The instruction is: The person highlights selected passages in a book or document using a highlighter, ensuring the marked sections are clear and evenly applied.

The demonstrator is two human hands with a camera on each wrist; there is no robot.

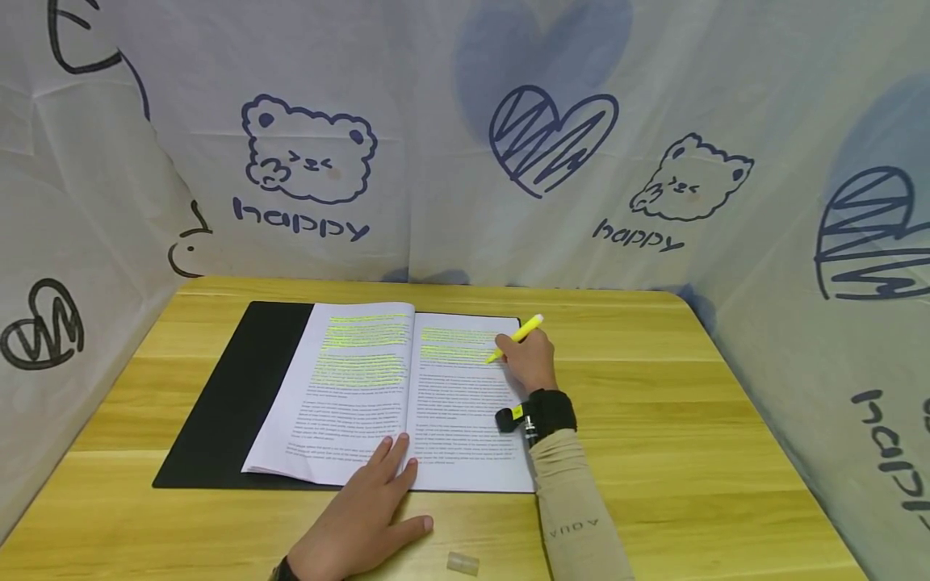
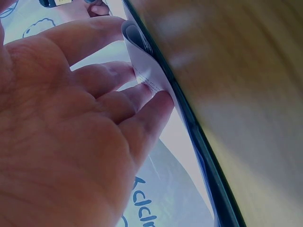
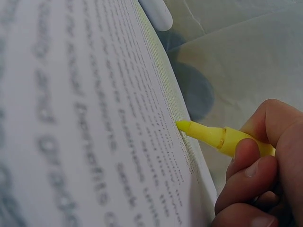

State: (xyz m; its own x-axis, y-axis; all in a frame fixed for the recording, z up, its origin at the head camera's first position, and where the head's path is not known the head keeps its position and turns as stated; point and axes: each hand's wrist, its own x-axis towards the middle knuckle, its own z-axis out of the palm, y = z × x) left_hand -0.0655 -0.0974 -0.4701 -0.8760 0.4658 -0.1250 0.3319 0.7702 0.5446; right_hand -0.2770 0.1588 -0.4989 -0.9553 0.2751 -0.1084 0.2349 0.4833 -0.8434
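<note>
My right hand (image 1: 532, 361) pinches a yellow highlighter (image 3: 208, 134), its tip at the upper right page's printed lines. Yellow strokes cover the upper paragraphs of both the left page (image 1: 327, 420) and the right page (image 1: 468, 436). Lower paragraphs on both pages are plain black print. The stapled or bound sheets lie spread on a black folder (image 1: 211, 403). My left hand (image 1: 363, 508) rests with extended fingers on the bottom of the pages near the fold. In the left wrist view, its fingertips touch the curved paper edge (image 2: 147, 66).
A small translucent cap (image 1: 462, 563) lies at the table's front edge, right of my left hand. The wooden table (image 1: 676, 452) extends to the right of the folder. Printed white cloth (image 1: 436, 161) hangs behind and at both sides.
</note>
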